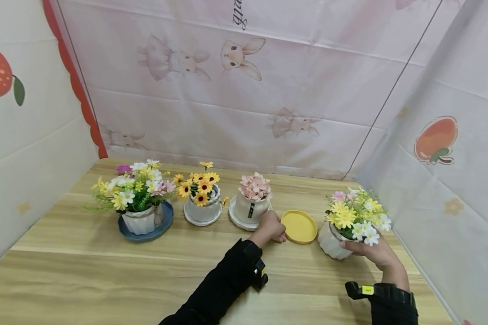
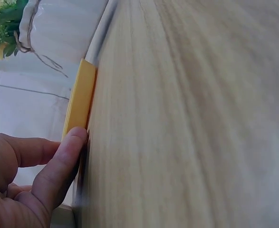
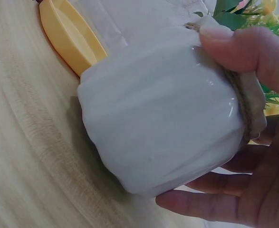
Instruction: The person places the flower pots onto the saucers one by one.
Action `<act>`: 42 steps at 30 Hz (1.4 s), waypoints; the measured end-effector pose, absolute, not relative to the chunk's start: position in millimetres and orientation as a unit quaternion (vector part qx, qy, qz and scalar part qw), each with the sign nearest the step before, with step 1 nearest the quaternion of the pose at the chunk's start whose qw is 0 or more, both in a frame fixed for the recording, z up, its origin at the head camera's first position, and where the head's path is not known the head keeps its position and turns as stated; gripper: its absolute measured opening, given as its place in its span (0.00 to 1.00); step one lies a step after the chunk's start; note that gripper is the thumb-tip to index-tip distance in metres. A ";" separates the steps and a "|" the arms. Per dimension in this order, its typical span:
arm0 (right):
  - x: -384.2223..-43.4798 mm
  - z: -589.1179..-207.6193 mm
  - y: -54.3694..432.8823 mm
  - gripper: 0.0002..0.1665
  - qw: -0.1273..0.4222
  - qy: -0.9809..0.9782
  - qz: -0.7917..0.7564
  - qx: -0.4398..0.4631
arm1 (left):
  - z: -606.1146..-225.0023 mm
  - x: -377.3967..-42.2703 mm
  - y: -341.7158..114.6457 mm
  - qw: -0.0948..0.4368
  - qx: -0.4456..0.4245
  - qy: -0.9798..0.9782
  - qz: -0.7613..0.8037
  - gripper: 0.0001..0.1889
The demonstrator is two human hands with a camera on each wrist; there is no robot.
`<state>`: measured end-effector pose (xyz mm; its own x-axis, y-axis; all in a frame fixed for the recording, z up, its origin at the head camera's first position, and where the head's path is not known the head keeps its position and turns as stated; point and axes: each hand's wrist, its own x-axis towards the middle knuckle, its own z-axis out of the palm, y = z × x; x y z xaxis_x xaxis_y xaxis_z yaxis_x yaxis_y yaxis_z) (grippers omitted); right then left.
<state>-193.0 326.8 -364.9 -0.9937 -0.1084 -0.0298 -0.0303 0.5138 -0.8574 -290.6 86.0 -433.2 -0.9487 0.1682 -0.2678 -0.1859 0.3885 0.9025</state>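
A round yellow saucer (image 1: 299,226) lies on the table right of centre. At its left edge my left hand (image 1: 270,227) pinches the rim between thumb and finger; the left wrist view shows the saucer's side (image 2: 80,97) at the fingertips. My right hand (image 1: 376,253) grips a white fluted flowerpot (image 1: 334,243) to the right of the saucer. Its thumb lies at the twine-tied rim, with fingers round the far side. Yellow, white and pink flowers (image 1: 355,215) fill this pot. In the right wrist view the white pot (image 3: 158,114) looks tilted, with a shadow beneath.
Along the left stand a pot of mixed flowers (image 1: 139,221) on a blue saucer (image 1: 167,217), orange daisies (image 1: 202,186) in a pot on a white saucer, and pink blossoms (image 1: 255,186) in a white pot beside my left hand. Fabric walls (image 1: 211,99) enclose the wooden table (image 1: 118,280).
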 end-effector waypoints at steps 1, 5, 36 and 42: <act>-197.2 -371.8 333.0 0.55 0.034 0.867 -0.495 -0.045 | -432.7 -290.4 85.9 0.160 -0.005 0.819 0.552 0.03; -214.1 -396.9 356.6 0.56 0.020 0.865 -0.499 -0.041 | -432.4 -290.0 85.8 0.162 -0.007 0.817 0.553 0.03; -241.9 -385.1 313.4 0.54 0.022 0.885 -0.462 -0.064 | -432.6 -289.5 81.8 0.157 -0.003 0.807 0.570 0.02; -246.9 -389.0 300.6 0.57 0.029 0.889 -0.455 -0.040 | -434.2 -289.5 83.7 0.151 0.003 0.813 0.562 0.02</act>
